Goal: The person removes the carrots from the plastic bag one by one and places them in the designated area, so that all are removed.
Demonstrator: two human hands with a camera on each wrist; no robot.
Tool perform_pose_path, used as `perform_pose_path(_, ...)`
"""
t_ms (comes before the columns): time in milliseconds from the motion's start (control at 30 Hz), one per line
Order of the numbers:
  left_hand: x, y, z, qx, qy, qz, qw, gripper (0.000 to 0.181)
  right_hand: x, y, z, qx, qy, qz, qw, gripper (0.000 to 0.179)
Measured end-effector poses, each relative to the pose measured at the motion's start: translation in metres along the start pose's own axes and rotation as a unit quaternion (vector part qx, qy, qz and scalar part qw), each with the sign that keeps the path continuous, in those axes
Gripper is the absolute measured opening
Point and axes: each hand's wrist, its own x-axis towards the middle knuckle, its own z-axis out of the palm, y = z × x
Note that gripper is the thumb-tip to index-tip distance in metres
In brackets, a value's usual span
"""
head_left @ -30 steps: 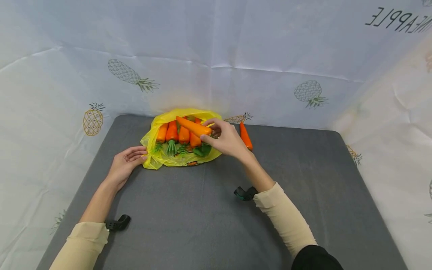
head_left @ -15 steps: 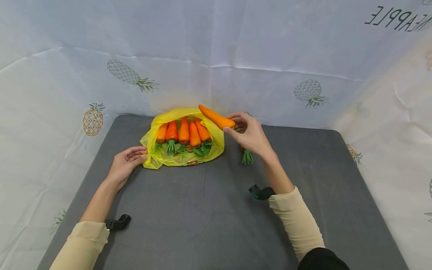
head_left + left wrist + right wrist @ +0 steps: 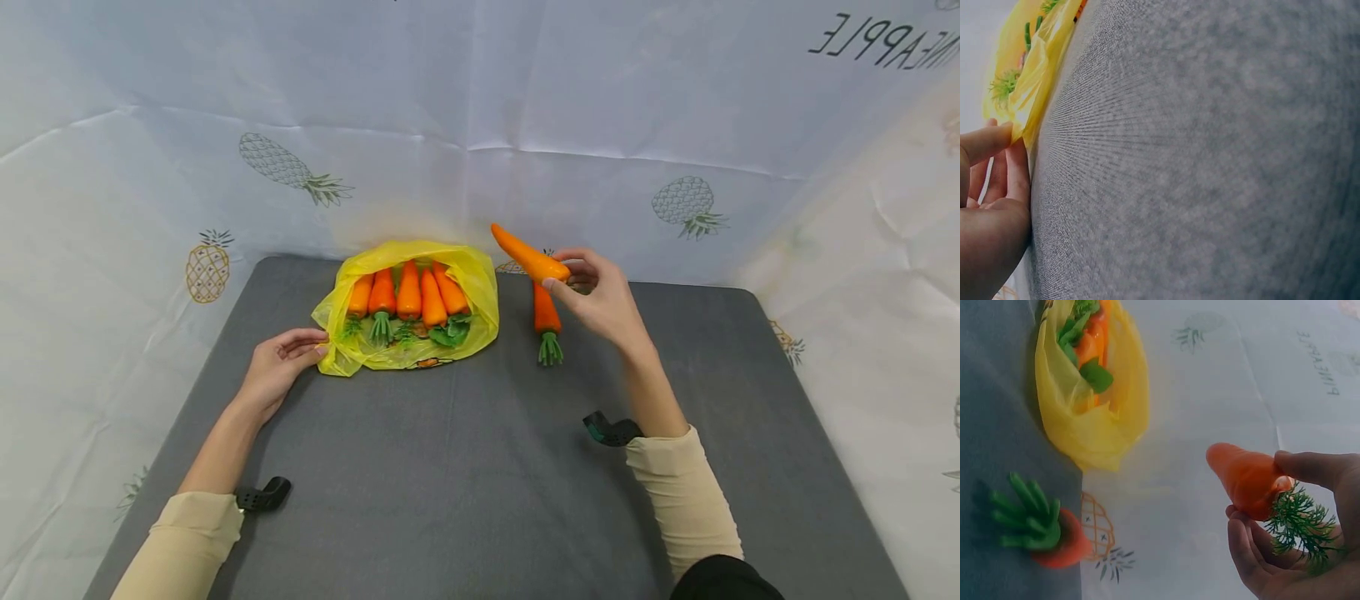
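My right hand [image 3: 600, 296] pinches an orange carrot [image 3: 531, 254] by its thick end, holding it above the table. Feathery green leaves [image 3: 1302, 522] hang from that end in the right wrist view. Below it and slightly to the left of my hand, another carrot [image 3: 546, 312] with a stubby green top lies on the table. A yellow plastic bag [image 3: 480, 296] lies on its side with its mouth facing me, several carrots [image 3: 408, 292] lined up inside. My left hand [image 3: 277, 367] pinches the bag's left front edge between thumb and fingers, as the left wrist view confirms.
The dark grey table [image 3: 450, 483] ends at a white curtain [image 3: 420, 192] printed with pineapples. It hangs right behind the bag and along both sides. Each wrist wears a black device [image 3: 262, 495].
My right hand has carried the carrot out from over the bag to the right, above the carrot on the table. The left hand stays at the bag's edge.
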Motion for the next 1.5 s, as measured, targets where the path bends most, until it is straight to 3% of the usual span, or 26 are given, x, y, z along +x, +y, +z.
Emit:
perform_pose_path(467, -0.001, 0.000, 0.000, 0.011, 0.003, -0.003, 0.9999, 0.035, -0.011, 0.037, -0.033, -0.029, 0.034, 0.034, 0.9984, 0.043)
perform_pose_path(933, -0.001, 0.000, -0.001, 0.036, 0.014, -0.010, 0.9992, 0.037, -0.021, 0.073, -0.045, -0.038, 0.032, 0.075, 0.9960, 0.044)
perform_pose_path(1267, 0.000, 0.002, 0.000, 0.060, 0.011, -0.028, 0.9977, 0.054, -0.024, 0.079, -0.047, -0.046, 0.030, 0.085, 0.9949, 0.047)
perform_pose_path(1500, 0.001, 0.002, 0.000, 0.073, 0.013, -0.037, 0.9966, 0.052, -0.026, 0.076, -0.047, -0.043, 0.033, 0.077, 0.9956, 0.047)
